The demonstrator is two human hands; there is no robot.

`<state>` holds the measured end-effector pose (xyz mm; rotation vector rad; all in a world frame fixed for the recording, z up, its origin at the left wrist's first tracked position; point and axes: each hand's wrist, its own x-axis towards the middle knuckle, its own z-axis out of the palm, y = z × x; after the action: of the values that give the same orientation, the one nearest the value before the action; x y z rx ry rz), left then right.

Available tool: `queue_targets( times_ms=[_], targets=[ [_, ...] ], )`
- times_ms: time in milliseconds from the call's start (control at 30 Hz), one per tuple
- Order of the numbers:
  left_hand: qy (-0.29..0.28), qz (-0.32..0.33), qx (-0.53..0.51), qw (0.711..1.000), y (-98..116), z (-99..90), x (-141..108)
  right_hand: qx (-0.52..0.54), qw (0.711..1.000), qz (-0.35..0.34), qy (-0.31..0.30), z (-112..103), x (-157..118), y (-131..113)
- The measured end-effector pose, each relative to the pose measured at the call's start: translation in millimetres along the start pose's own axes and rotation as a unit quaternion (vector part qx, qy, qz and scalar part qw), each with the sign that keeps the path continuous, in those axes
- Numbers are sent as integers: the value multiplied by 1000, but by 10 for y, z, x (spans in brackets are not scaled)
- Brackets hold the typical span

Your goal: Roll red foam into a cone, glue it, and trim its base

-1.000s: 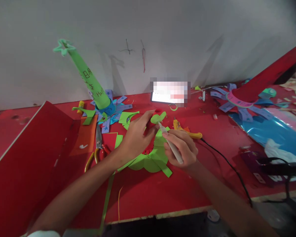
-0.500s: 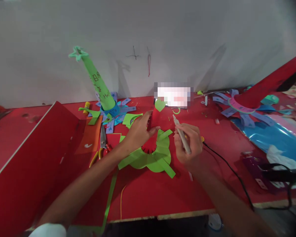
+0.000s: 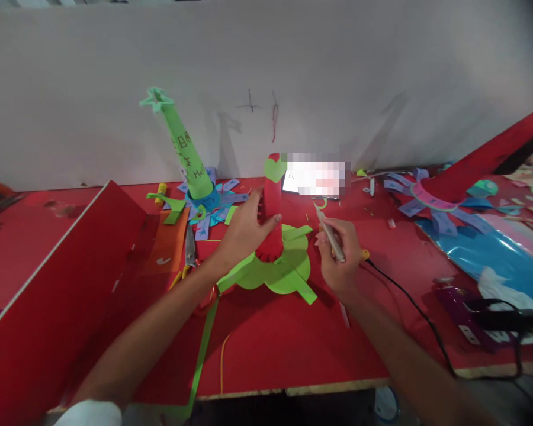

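A red paper tube (image 3: 273,204) with a light green heart (image 3: 274,168) near its top stands upright on a green scalloped paper base (image 3: 288,275) with strips sticking out. My left hand (image 3: 244,228) curls round the tube's left side, its thumb across the front. Fringed cuts show where the tube meets the base. To the right, my right hand (image 3: 341,245) grips a pale pen (image 3: 332,239), its tip pointing up and away, apart from the tube. Scissors (image 3: 190,248) with yellow handles lie left of the base, partly behind my left forearm.
A green paper tower (image 3: 189,151) with a star top leans at the back left. A red cone (image 3: 475,160) stands at the right. A lit phone (image 3: 315,180) rests by the wall. A black cable (image 3: 413,302), a purple box (image 3: 464,316) and a red board (image 3: 71,290) flank the work.
The red tube has come from leaning away to standing more upright, with my left hand still on it. My right hand keeps hold of the pen. The view has shifted slightly.
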<state>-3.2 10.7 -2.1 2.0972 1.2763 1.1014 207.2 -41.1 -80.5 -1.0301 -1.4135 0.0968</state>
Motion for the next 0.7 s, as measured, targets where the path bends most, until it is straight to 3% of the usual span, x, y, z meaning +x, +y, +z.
queue_targets(
  times_ms=[167, 400, 700],
  targets=[
    [25, 14, -55, 998, -1, -70, 35, -2, 1000, -3, -11, 22, -30, 27],
    [70, -2, -110, 991, -174, -181, 157, 5, 1000, -12, -24, 38, -36, -10],
    [199, 14, 39, 979, -259, -509, 274, -14, 998, -39, -36, 29, -10, -46]
  ],
)
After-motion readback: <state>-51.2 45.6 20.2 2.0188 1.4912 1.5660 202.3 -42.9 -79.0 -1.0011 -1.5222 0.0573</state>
